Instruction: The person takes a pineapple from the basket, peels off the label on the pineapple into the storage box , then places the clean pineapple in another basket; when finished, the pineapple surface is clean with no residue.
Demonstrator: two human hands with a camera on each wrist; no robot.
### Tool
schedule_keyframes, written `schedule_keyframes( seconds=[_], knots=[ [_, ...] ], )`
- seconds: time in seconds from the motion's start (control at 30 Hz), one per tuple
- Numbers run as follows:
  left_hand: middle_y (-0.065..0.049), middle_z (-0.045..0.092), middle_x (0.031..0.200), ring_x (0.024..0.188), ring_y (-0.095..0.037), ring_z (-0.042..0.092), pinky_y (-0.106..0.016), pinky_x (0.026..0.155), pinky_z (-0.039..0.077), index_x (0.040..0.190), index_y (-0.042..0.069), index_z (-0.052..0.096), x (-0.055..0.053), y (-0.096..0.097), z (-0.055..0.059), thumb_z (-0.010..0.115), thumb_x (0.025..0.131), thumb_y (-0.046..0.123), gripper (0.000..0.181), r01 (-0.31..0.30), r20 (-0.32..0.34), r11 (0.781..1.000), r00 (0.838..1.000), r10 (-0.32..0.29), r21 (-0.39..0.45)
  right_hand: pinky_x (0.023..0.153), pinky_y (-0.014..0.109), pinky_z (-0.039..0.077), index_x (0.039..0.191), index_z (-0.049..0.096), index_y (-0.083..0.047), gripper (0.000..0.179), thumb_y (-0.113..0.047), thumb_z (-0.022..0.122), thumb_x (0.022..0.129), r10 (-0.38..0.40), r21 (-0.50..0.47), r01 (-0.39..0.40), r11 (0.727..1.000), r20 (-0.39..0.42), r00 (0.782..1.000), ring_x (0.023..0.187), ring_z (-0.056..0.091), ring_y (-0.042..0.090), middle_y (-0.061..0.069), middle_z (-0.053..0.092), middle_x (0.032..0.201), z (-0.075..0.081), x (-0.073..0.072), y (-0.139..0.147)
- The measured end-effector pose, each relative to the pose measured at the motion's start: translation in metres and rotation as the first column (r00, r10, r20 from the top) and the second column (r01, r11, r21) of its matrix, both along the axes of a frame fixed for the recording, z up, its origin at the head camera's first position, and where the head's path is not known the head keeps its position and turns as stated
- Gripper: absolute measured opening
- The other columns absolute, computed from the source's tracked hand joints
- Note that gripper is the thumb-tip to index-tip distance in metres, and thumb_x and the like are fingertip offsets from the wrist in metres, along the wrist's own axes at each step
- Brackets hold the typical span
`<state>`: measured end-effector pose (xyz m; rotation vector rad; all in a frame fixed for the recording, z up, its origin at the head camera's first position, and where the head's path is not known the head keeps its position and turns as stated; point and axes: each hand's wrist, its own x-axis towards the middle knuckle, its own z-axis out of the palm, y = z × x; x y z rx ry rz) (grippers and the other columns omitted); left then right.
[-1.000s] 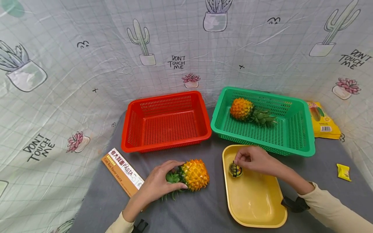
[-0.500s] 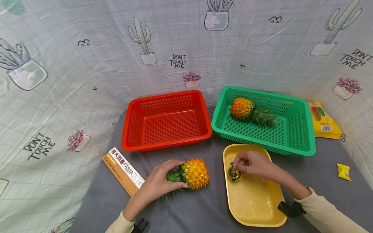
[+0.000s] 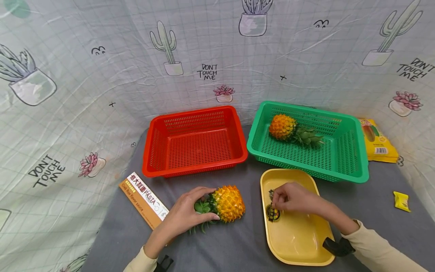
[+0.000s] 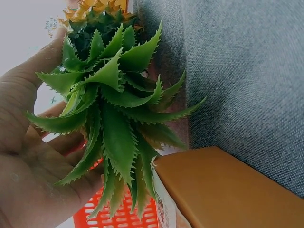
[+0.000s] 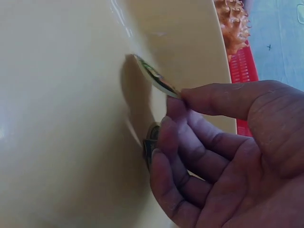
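Observation:
My left hand (image 3: pixel 187 209) grips a small orange pineapple (image 3: pixel 229 203) that lies on its side, fingers and thumb spread around the neck below its crown. In the left wrist view the spiky green crown (image 4: pixel 114 104) lies in front of the palm. Over the yellow tray (image 3: pixel 299 241), my right hand (image 3: pixel 297 198) pinches the edge of a round, dark fruit label (image 3: pixel 273 213) between thumb and index finger. The right wrist view shows this label (image 5: pixel 156 78) tilted, close over the tray. Another label (image 5: pixel 152 142) lies on the tray, partly hidden behind the fingers.
A red basket (image 3: pixel 195 168) stands behind. The green basket (image 3: pixel 306 166) beside it holds a second pineapple (image 3: pixel 283 127). A pasta box (image 3: pixel 144 200) lies at left, a yellow bag (image 3: pixel 378 141) and a small yellow packet (image 3: pixel 401 201) at right.
My right hand has moved slightly toward me along the tray's left side, taking the pinched label with it. The other label now shows behind it. My left hand stays on the pineapple.

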<state>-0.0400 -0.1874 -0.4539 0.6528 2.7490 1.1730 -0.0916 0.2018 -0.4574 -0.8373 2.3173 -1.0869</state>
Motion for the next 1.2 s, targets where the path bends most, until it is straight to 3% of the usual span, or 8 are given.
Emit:
schedule_keyframes(
  seconds=[0.2, 0.7, 1.0, 1.2],
  knots=[
    [0.019, 0.063, 0.132, 0.098, -0.006, 0.060, -0.037, 0.084, 0.055, 0.140, 0.029, 0.067, 0.000, 0.001, 0.000, 0.092, 0.079, 0.054, 0.071, -0.002, 0.003, 1.000, 1.000, 0.002, -0.001, 0.057, 0.023, 0.046, 0.081, 0.073, -0.017, 0.016, -0.012, 0.082, 0.093, -0.001, 0.059, 0.001, 0.998, -0.006, 1.000, 0.059, 0.054, 0.004, -0.012, 0.063, 0.070, -0.001, 0.003, -0.001],
    [0.021, 0.063, 0.131, 0.097, -0.006, 0.060, -0.037, 0.083, 0.055, 0.140, 0.029, 0.067, 0.000, 0.001, 0.001, 0.091, 0.079, 0.056, 0.071, -0.005, 0.016, 1.000, 1.000, 0.005, -0.003, 0.057, 0.024, 0.045, 0.071, 0.064, -0.023, 0.031, -0.005, 0.086, 0.081, 0.025, 0.215, 0.028, 0.976, -0.238, 0.971, 0.060, 0.048, 0.000, -0.019, 0.053, 0.066, -0.001, 0.011, -0.010],
    [0.020, 0.063, 0.130, 0.097, -0.006, 0.060, -0.037, 0.083, 0.055, 0.141, 0.028, 0.067, 0.000, 0.001, 0.002, 0.091, 0.079, 0.055, 0.072, -0.003, 0.007, 1.000, 1.000, 0.003, -0.007, 0.054, 0.026, 0.043, 0.068, 0.059, -0.025, 0.037, -0.018, 0.094, 0.080, 0.007, 0.319, 0.086, 0.944, -0.280, 0.960, 0.058, 0.046, 0.001, -0.017, 0.049, 0.064, 0.001, 0.012, -0.014],
    [0.021, 0.063, 0.130, 0.097, -0.006, 0.060, -0.036, 0.083, 0.055, 0.140, 0.030, 0.067, 0.000, 0.001, 0.001, 0.091, 0.079, 0.056, 0.071, -0.003, 0.006, 1.000, 1.000, 0.003, -0.009, 0.053, 0.026, 0.042, 0.068, 0.059, -0.026, 0.037, -0.020, 0.092, 0.083, 0.011, 0.332, 0.092, 0.939, -0.297, 0.955, 0.057, 0.045, 0.002, -0.017, 0.048, 0.062, 0.002, 0.012, -0.014]
  ],
)
